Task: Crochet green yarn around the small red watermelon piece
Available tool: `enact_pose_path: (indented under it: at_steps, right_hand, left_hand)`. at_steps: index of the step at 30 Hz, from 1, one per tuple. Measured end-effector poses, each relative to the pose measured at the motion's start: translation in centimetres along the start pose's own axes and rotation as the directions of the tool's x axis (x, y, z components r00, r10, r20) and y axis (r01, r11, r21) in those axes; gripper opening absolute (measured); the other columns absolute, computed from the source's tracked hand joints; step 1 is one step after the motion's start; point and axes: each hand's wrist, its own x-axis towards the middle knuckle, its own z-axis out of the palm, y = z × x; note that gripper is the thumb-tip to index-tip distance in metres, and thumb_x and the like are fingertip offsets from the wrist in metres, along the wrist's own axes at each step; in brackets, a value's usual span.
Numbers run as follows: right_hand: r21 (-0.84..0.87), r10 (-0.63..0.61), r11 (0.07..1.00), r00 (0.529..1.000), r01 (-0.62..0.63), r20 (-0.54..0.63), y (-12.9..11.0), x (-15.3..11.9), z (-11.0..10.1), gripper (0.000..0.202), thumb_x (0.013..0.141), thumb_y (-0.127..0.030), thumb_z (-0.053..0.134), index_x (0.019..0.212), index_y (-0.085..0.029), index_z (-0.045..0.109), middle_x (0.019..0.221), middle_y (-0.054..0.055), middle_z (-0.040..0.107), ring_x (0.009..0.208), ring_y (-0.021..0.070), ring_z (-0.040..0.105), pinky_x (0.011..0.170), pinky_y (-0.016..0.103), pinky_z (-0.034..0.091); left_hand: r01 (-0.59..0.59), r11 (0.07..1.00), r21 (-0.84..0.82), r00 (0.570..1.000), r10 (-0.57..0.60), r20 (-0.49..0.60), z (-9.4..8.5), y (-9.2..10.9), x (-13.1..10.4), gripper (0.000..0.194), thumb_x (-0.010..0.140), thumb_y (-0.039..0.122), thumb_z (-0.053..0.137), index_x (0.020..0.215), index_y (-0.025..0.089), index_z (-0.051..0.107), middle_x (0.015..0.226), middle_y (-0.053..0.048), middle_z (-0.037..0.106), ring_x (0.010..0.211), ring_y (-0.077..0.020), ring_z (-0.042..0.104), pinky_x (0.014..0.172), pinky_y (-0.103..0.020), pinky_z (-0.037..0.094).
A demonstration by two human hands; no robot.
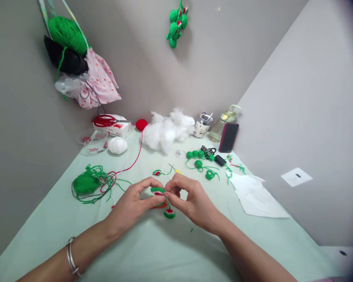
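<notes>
A small crocheted watermelon slice (157,191), green-rimmed with white and red, is pinched between the thumb and fingers of my left hand (138,198). My right hand (191,196) is closed at the slice's right end, its thumb and fingertips pressed together; what they pinch is hidden. Below the fingers, a second watermelon slice (170,214) hangs or lies on a green cord. Just beyond my hands are another watermelon piece (157,172) with a green tail and a crochet hook (176,170) with a yellow handle. An orange item (160,205) shows partly under my left hand.
Green yarn (86,182) lies tangled at left, near a white yarn ball (117,145). White stuffing (167,131), a red yarn ball (141,125), red scissors (106,120) and a pen cup (203,127) stand behind. Right are green crocheted balls (198,164), a phone (228,137) and paper (257,196).
</notes>
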Motion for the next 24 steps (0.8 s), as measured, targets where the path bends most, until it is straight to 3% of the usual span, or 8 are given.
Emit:
enact_pose_path:
  at_steps: [3, 6, 8, 11, 14, 17, 19, 24]
  right_hand:
    - [0.101, 0.076, 0.992, 0.997, -0.078, 0.026, 1.1, -0.3, 0.6, 0.011, 0.094, -0.021, 0.055, 0.091, -0.020, 0.065, 0.075, -0.002, 0.058, 0.068, 0.0108, 0.054, 0.062, 0.024, 0.044]
    - [0.102, 0.056, 0.993, 0.998, -0.056, 0.002, 2.0, -0.4, 0.5, 0.031, 0.100, -0.021, 0.043, 0.126, -0.025, 0.058, 0.076, -0.003, 0.056, 0.068, 0.0108, 0.053, 0.065, 0.024, 0.047]
    - [0.075, 0.042, 0.996, 0.998, -0.040, -0.037, 2.4, -0.3, 0.4, 0.036, 0.099, -0.019, 0.044, 0.134, -0.026, 0.053, 0.075, -0.004, 0.056, 0.065, 0.0104, 0.052, 0.064, 0.024, 0.046]
    - [0.041, 0.066, 0.997, 0.997, -0.064, -0.041, 2.7, -0.2, 0.3, 0.018, 0.098, -0.020, 0.050, 0.110, -0.023, 0.064, 0.073, -0.003, 0.060, 0.063, 0.0101, 0.054, 0.061, 0.024, 0.045]
    - [-0.065, -0.005, 0.998, 0.998, 0.001, -0.063, 2.9, -0.1, 0.5, 0.013, 0.095, -0.020, 0.059, 0.088, -0.021, 0.070, 0.077, 0.001, 0.063, 0.069, 0.0121, 0.057, 0.062, 0.025, 0.045]
    - [-0.186, -0.146, 0.975, 0.981, 0.120, -0.131, 3.3, -0.1, 0.7, 0.012, 0.092, -0.016, 0.063, 0.092, -0.021, 0.074, 0.083, 0.004, 0.060, 0.073, 0.0139, 0.056, 0.059, 0.025, 0.045]
    - [-0.238, -0.222, 0.954, 0.965, 0.184, -0.143, 3.5, -0.1, 0.8, 0.014, 0.092, -0.014, 0.063, 0.096, -0.021, 0.075, 0.082, 0.004, 0.058, 0.070, 0.0135, 0.055, 0.057, 0.025, 0.044]
    - [-0.279, -0.260, 0.934, 0.961, 0.225, -0.095, 3.5, -0.3, 0.9, 0.015, 0.093, -0.014, 0.061, 0.099, -0.019, 0.074, 0.072, 0.001, 0.056, 0.062, 0.0118, 0.054, 0.054, 0.024, 0.043]
  left_hand:
    - [0.020, 0.997, -0.079, 1.000, -0.021, -0.013, -0.1, -1.3, -0.1, 0.020, 0.086, 0.038, 0.072, 0.092, 0.021, 0.064, 0.093, 0.001, 0.070, 0.091, -0.0189, 0.069, 0.088, -0.030, 0.049]
    - [0.068, 0.984, -0.163, 0.996, -0.077, -0.049, -0.3, -2.2, 0.0, 0.020, 0.084, 0.036, 0.075, 0.088, 0.021, 0.063, 0.091, 0.001, 0.074, 0.090, -0.0187, 0.071, 0.086, -0.028, 0.050]
    - [0.109, 0.975, -0.193, 0.989, -0.125, -0.074, -0.6, -2.5, 0.1, 0.021, 0.082, 0.036, 0.078, 0.083, 0.021, 0.063, 0.085, 0.003, 0.074, 0.086, -0.0169, 0.072, 0.081, -0.025, 0.049]
    - [0.152, 0.963, -0.221, 0.976, -0.181, -0.119, -1.1, -2.6, 0.2, 0.018, 0.081, 0.037, 0.077, 0.085, 0.022, 0.067, 0.078, 0.005, 0.073, 0.080, -0.0152, 0.071, 0.076, -0.023, 0.049]
    - [0.198, 0.961, -0.192, 0.964, -0.226, -0.138, -1.5, -2.5, 0.2, 0.026, 0.086, 0.046, 0.070, 0.101, 0.025, 0.073, 0.087, 0.002, 0.076, 0.089, -0.0184, 0.072, 0.080, -0.025, 0.051]
    - [0.191, 0.974, -0.120, 0.971, -0.206, -0.122, -1.6, -2.5, 0.2, 0.037, 0.093, 0.053, 0.057, 0.114, 0.027, 0.073, 0.102, -0.001, 0.075, 0.101, -0.0215, 0.069, 0.088, -0.029, 0.051]
    - [0.135, 0.990, -0.033, 0.981, -0.138, -0.134, -1.5, -2.4, 0.2, 0.034, 0.093, 0.049, 0.057, 0.111, 0.026, 0.074, 0.105, -0.002, 0.072, 0.100, -0.0209, 0.068, 0.087, -0.028, 0.051]
    - [0.114, 0.993, 0.037, 0.974, -0.104, -0.202, -1.2, -2.6, 0.1, 0.022, 0.088, 0.041, 0.066, 0.098, 0.023, 0.073, 0.091, 0.001, 0.070, 0.086, -0.0176, 0.064, 0.079, -0.025, 0.050]
